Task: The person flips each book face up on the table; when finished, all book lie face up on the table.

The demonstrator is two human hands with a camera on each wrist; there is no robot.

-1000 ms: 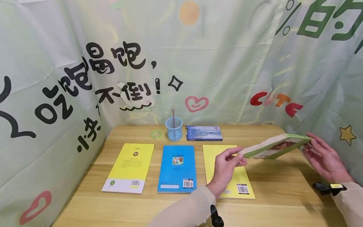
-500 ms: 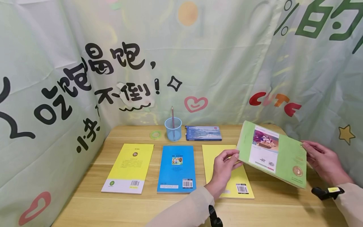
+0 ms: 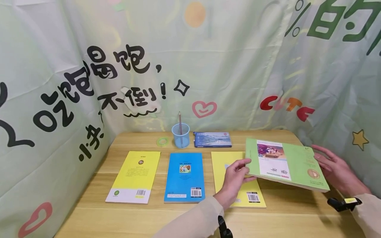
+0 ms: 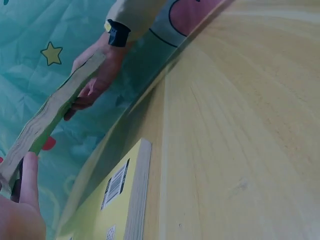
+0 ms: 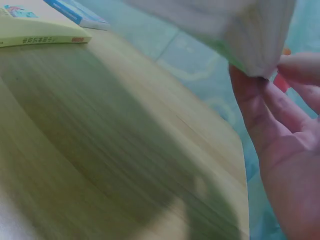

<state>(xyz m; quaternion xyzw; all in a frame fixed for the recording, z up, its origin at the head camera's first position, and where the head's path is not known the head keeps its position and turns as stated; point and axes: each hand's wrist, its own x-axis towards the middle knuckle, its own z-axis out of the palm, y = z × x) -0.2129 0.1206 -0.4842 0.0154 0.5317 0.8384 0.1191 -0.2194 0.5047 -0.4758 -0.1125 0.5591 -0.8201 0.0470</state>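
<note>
A thick green book (image 3: pixel 297 162) with a picture and white panel on its cover is held above the right side of the table. My left hand (image 3: pixel 233 178) pinches its left edge between thumb and fingers. At the opposite edge my right hand (image 3: pixel 339 170) grips a corner, and the right wrist view shows thumb and fingers (image 5: pixel 250 100) on either side of the page block. The cover faces up, tilted slightly. Partly behind my left hand lies a yellow book (image 3: pixel 259 185), back up, with a barcode.
A blue book (image 3: pixel 186 185) and another yellow book (image 3: pixel 137 172) lie in a row to the left. Behind them stand a blue cup (image 3: pixel 175 142) with a pencil (image 3: pixel 180 120), a blue box (image 3: pixel 212 140) and a green ring (image 3: pixel 162 141). Printed curtains (image 3: pixel 232 72) close off the back and sides.
Both hands have turned the green book over: first nearly edge-on, then its cover tilted toward the head camera, now flatter with the cover up. The other things stay put.
</note>
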